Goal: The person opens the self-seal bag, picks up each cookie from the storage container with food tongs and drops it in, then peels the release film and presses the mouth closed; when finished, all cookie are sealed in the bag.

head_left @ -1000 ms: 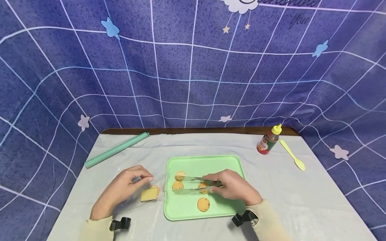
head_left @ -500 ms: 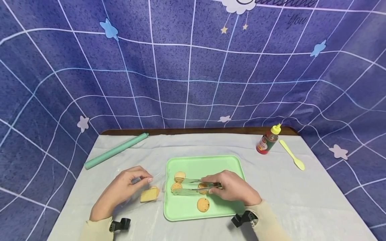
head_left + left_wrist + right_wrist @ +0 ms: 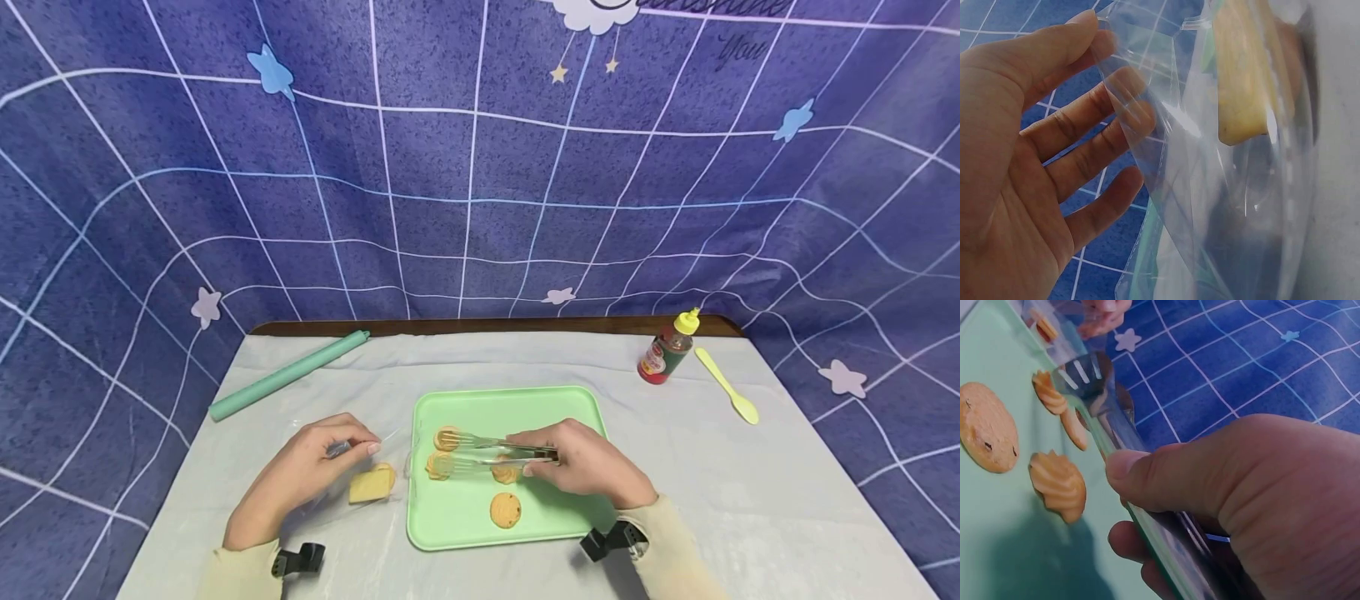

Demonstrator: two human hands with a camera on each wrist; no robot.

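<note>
My left hand (image 3: 322,454) pinches the edge of a clear plastic bag (image 3: 1241,194) between thumb and forefinger; the other fingers lie spread behind the film. Inside the bag are a yellow rectangular biscuit (image 3: 371,485) and a rounder one partly hidden behind it. Metal tongs (image 3: 1088,375), gripped in my right hand (image 3: 581,467), reach left over the light green tray (image 3: 517,404) with their arms apart. Their slotted tips overlap a round cookie (image 3: 446,438) and a swirled cookie (image 3: 433,467). Another swirled cookie (image 3: 1058,486) lies under the arms, and a dark-flecked round cookie (image 3: 506,510) sits nearer me.
A green rolled-up tube (image 3: 288,375) lies at the back left of the cloth-covered table. At the back right stands a red sauce bottle (image 3: 663,354) with a yellow cap, beside a yellow spoon (image 3: 727,387). A blue patterned curtain (image 3: 450,167) hangs behind the table.
The tongs have shifted slightly back and right, and their tips now sit a little farther from me over the two left cookies. My left hand and the bag stay in place.
</note>
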